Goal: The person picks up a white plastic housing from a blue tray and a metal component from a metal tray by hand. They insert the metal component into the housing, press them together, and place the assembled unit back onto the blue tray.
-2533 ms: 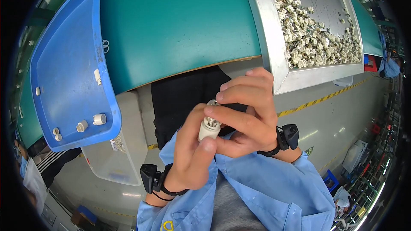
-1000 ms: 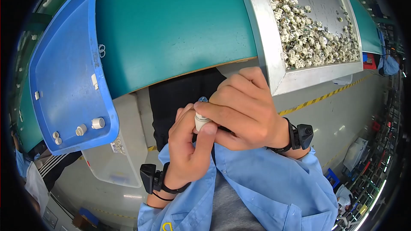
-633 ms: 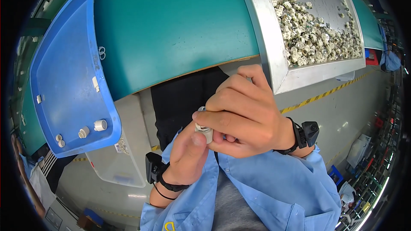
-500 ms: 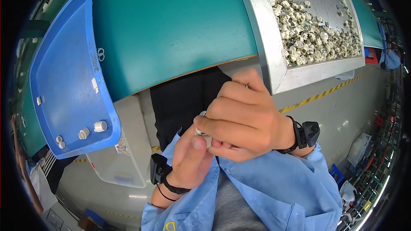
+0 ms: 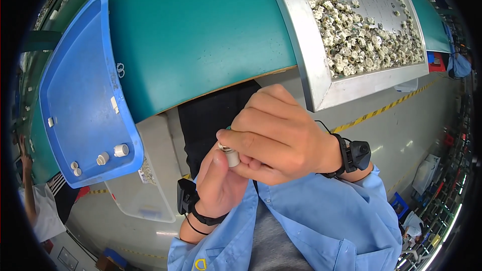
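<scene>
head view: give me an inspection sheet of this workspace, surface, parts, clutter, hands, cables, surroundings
Surface: green table, blue tray left, metal-framed tray right.
Parts: white cylindrical part in hand; white pieces in the blue tray; heap of small parts in the metal-framed tray.
Clutter: white rings beside the blue tray.
Hands: left hand and right hand grip the white cylindrical part.
Cables: thin dark cord at right wrist.
Surroundings: clear bin, striped floor tape.

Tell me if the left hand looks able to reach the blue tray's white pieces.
Probably yes: nothing visible blocks the way to the white pieces in the blue tray, though the left hand holds a white part.
</scene>
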Demonstrator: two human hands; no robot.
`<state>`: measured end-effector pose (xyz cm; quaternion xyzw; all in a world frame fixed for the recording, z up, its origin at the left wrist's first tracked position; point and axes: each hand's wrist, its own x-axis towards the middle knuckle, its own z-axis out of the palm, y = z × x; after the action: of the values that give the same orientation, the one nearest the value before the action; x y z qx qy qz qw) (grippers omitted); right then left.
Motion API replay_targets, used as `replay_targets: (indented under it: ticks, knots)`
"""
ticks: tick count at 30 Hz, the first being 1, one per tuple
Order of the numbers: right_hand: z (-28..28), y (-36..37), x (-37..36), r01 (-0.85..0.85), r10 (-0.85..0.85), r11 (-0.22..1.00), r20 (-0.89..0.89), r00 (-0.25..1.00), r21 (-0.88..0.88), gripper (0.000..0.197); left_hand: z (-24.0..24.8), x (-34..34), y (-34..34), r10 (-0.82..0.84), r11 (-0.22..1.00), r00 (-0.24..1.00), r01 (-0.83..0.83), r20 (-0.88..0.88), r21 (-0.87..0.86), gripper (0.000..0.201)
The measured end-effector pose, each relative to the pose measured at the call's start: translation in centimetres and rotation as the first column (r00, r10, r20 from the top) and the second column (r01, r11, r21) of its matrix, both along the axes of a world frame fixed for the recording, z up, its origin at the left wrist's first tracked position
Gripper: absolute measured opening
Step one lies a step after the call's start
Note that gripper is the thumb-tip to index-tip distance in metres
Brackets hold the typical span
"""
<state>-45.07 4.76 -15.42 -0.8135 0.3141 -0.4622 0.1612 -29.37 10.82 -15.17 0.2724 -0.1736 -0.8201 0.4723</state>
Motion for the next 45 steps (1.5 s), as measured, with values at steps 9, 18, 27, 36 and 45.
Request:
replay_targets:
  ticks: [9,18,27,36,45]
  knots:
    - [4.1,-1.2,-2.6,-0.179,0.156,0.893,0.089,0.984,0.413,0.026,0.7,0.0,-0.7,-0.056,0.991,0.997,0.063,0.061,-0.121,0.053]
    - [8.4,-12.7,-11.5,0.045,0.021,0.923,-0.165,0.986,0.382,0.022,2.7,0.8,-5.6,-0.077,0.897,0.95,0.198,0.303,-0.395,0.067]
    - [4.1,-38.7,-34.9,0.879,-0.698,0.434,-0.543,0.467,0.197,0.04,6.6,7.8,-7.5,0.158,0.918,0.847,0.063,0.507,-0.393,0.062]
    - [5.2,-39.4,-36.8,0.962,-0.747,0.269,-0.618,0.243,0.052,0.055,7.8,10.4,-8.9,0.175,0.914,0.74,0.123,0.649,-0.387,0.061]
    - [5.3,-13.5,-29.7,0.556,-0.253,0.735,-0.604,0.756,0.388,0.038,5.6,19.5,-9.8,0.612,0.776,-0.179,-0.048,0.77,-0.628,0.012]
